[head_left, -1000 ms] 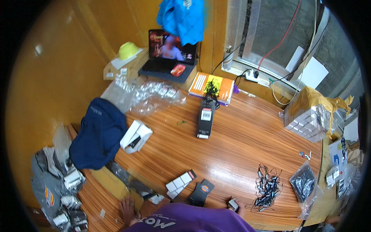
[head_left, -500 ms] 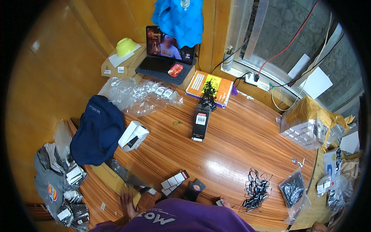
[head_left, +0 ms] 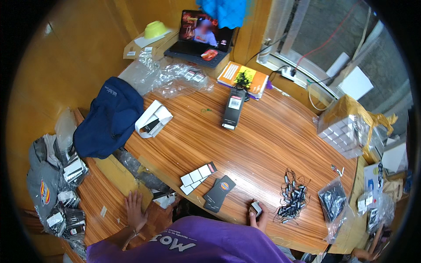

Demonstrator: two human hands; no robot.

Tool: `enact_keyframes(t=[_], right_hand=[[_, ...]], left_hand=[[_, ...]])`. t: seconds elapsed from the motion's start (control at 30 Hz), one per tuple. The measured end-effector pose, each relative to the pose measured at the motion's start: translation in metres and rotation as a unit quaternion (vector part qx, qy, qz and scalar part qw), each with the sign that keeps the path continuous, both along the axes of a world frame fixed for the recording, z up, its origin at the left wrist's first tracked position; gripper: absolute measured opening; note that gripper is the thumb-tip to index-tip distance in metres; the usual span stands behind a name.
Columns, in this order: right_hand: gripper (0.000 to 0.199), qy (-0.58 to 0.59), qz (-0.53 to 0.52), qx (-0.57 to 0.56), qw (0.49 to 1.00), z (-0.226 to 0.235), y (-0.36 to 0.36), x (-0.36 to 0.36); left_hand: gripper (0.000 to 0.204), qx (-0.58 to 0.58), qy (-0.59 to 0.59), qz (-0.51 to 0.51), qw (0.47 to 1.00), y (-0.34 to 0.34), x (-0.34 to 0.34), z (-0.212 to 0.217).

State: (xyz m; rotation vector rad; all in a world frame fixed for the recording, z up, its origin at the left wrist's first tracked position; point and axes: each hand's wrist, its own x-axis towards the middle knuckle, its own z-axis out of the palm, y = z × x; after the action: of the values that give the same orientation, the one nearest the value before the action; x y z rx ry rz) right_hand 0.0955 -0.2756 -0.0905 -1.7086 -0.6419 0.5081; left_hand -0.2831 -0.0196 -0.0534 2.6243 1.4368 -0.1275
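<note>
My left hand (head_left: 136, 212) lies flat with fingers spread at the edge of a cardboard piece (head_left: 115, 179), to the left of the gap in the tabletop. At the table's front edge my right hand (head_left: 259, 216) is closed round a small dark-and-white block (head_left: 255, 207), too small to tell its kind. Just right of it lies a tangled heap of black strings with small tags (head_left: 293, 197). Black cards with a round logo (head_left: 220, 194) lie fanned to its left. Beside them are black-and-white label strips (head_left: 197, 177).
A tall black stack of tags (head_left: 233, 109) stands mid-table before notebooks (head_left: 245, 78). Around lie a white open box (head_left: 154, 118), navy cloth (head_left: 109, 118), grey cap (head_left: 44, 175), bagged black tags (head_left: 332, 201) and a wrapped box stack (head_left: 342, 133). A laptop (head_left: 199, 50) plays video.
The view has shifted, so the table sits higher in the picture and more of both arms shows. My right hand with the small block now shows more fully; my left hand stays flat.
</note>
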Motion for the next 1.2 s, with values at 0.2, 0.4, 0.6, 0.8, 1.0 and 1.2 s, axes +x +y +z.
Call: enact_keyframes(t=[0.2,0.4,0.6,0.8,1.0,1.2], right_hand=[[0.042,-0.053,-0.003,-0.012,0.999,0.011,0.008,0.002],[0.043,-0.118,0.009,-0.046,0.992,0.01,0.006,0.005],[0.045,-0.159,0.038,-0.074,0.984,0.014,0.004,0.006],[0.045,-0.206,0.042,-0.093,0.973,0.016,0.002,0.005],[0.044,-0.206,0.023,-0.117,0.971,0.024,0.007,0.003],[0.046,-0.162,0.022,-0.075,0.984,0.025,0.013,0.006]], left_hand=[[0.085,-0.03,-0.013,0.011,0.999,0.004,0.006,0.01],[0.084,-0.052,-0.02,-0.001,0.998,0.006,0.01,0.018],[0.086,-0.038,-0.015,-0.032,0.999,0.015,0.012,0.006],[0.088,-0.035,-0.019,-0.039,0.998,0.017,0.005,-0.001],[0.09,-0.007,-0.005,-0.044,0.999,0.012,0.002,0.005],[0.087,0.035,-0.125,-0.027,0.991,0.003,0.003,-0.002]])
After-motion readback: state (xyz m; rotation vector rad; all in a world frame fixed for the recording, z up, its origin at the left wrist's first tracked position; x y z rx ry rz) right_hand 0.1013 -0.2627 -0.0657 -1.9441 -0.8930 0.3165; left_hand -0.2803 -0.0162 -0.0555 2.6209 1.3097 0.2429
